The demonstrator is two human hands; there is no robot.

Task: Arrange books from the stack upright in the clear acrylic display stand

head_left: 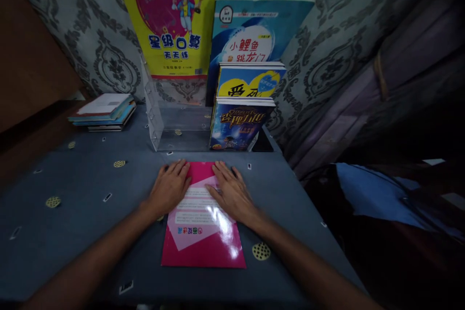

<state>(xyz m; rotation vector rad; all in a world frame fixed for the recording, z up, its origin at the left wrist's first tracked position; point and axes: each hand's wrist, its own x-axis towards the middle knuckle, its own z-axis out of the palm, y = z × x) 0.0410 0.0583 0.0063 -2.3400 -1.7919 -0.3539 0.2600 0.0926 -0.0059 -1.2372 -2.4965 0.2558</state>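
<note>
Forearms enter from the bottom of the frame; left hand [170, 189] and right hand [232, 193] lie flat, fingers spread, gripping nothing, on the far half of a pink book [203, 232] at centre-bottom on the table [72, 213]. Glossy cover: palms may slip and skew it. Clear rack [160, 121] with upright books [238, 123] sits close above; table edge nears at right. Open room left, toward the book stack [103, 111].

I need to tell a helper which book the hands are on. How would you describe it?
On the grey table, in front of the clear acrylic stand, lies a pink book. The left hand and right hand rest flat on it. It alone is pink and lies by itself.
</note>
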